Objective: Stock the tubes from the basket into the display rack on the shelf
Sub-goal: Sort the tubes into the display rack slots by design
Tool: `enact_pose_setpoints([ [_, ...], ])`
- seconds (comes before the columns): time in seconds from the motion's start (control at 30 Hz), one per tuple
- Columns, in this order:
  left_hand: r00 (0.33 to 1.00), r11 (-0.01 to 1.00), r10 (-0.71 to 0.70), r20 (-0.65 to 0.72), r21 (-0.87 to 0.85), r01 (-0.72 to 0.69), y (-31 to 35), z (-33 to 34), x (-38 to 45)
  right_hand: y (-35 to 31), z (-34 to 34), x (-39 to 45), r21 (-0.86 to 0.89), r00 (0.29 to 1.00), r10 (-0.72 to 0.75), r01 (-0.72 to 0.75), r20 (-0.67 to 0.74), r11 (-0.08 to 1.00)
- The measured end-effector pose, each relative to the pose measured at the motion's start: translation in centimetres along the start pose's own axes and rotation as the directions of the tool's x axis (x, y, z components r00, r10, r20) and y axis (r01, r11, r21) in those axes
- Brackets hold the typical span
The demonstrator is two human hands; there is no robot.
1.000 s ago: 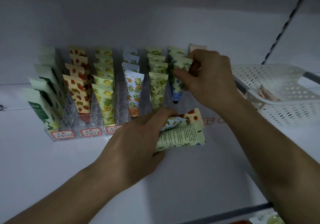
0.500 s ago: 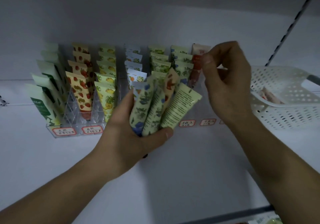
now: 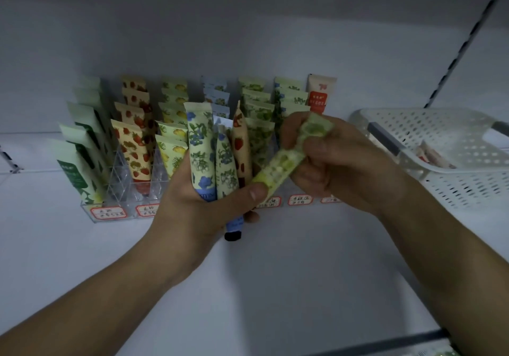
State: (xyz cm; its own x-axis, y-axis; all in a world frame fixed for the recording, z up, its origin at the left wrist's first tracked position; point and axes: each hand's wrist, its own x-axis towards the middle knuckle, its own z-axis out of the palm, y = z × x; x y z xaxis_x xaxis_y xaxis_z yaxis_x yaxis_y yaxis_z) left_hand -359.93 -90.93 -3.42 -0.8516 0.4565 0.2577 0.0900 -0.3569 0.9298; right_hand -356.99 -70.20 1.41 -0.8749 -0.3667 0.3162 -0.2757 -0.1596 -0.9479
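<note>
My left hand (image 3: 203,204) grips a bunch of tubes (image 3: 214,157) upright in front of the clear display rack (image 3: 118,190): two blueberry-print ones and a strawberry one. My right hand (image 3: 336,162) pinches a green-print tube (image 3: 286,160) whose lower end still lies under my left thumb. The rack stands at the back of the white shelf (image 3: 261,286), its rows filled with printed tubes. The white perforated basket (image 3: 454,135) sits to the right with a few tubes inside.
A red-and-white tube (image 3: 319,93) stands in the rack's rightmost row. Price labels (image 3: 300,200) line the rack's front. A slotted metal upright (image 3: 468,38) runs along the back wall at right. The shelf's front edge (image 3: 399,342) shows at bottom right.
My left hand raised the bunch of tubes upright before the rack. My right hand left the rack's right rows, came down and took hold of the green-print tube in the bunch.
</note>
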Motion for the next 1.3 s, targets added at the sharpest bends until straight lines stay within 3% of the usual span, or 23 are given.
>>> enact_pose_setpoints([
  [0.1,1.000,1.000,0.004,-0.014,0.008,-0.004,0.0,0.2,0.0,0.5,0.3,0.2,-0.037,0.983,-0.004,-0.003,-0.184,0.999],
  [0.3,0.996,0.991,0.075,-0.052,0.119,-0.068,0.2,0.3,0.0,0.6,0.4,0.3,-0.064,0.979,0.018,-0.032,-0.201,0.997],
  [0.43,0.985,0.955,0.158,-0.068,0.262,-0.136,0.5,0.5,-0.2,1.0,0.6,0.7,-0.188,0.945,-0.077,0.016,-0.319,0.982],
  [0.6,0.954,0.860,0.292,-0.073,0.457,-0.228,0.8,0.4,-0.6,0.6,0.0,0.8,-0.220,0.858,-0.215,0.122,-0.467,0.968],
  [0.77,0.915,0.715,0.398,0.069,0.601,-0.356,1.0,0.2,-0.7,0.0,-0.3,0.7,-0.231,0.822,-0.256,0.157,-0.509,0.960],
  [0.87,0.914,0.624,0.368,0.172,0.682,-0.380,1.7,-0.1,-1.3,0.2,-0.1,0.8,-0.172,0.819,-0.212,0.140,-0.532,0.975],
  [0.97,0.851,0.378,0.318,0.418,0.767,-0.519,2.9,-1.3,-1.9,0.5,0.0,0.9,-0.148,0.821,-0.170,0.105,-0.546,0.983],
  [1.1,0.810,0.145,0.232,0.538,0.805,-0.576,3.1,-3.3,-2.4,0.9,0.1,0.9,-0.194,0.830,-0.177,0.085,-0.529,0.977],
  [1.13,0.822,0.131,0.210,0.529,0.818,-0.560,2.8,-3.8,-2.5,0.9,0.2,0.9,-0.190,0.831,-0.175,0.085,-0.528,0.978],
  [1.23,0.885,0.228,0.163,0.435,0.856,-0.463,1.8,-4.3,-3.0,1.0,0.3,1.0,-0.119,0.836,-0.123,0.070,-0.535,0.990],
  [1.3,0.899,0.241,0.148,0.412,0.866,-0.437,1.3,-4.2,-3.0,1.0,0.4,1.1,-0.082,0.842,-0.081,0.043,-0.534,0.996],
])
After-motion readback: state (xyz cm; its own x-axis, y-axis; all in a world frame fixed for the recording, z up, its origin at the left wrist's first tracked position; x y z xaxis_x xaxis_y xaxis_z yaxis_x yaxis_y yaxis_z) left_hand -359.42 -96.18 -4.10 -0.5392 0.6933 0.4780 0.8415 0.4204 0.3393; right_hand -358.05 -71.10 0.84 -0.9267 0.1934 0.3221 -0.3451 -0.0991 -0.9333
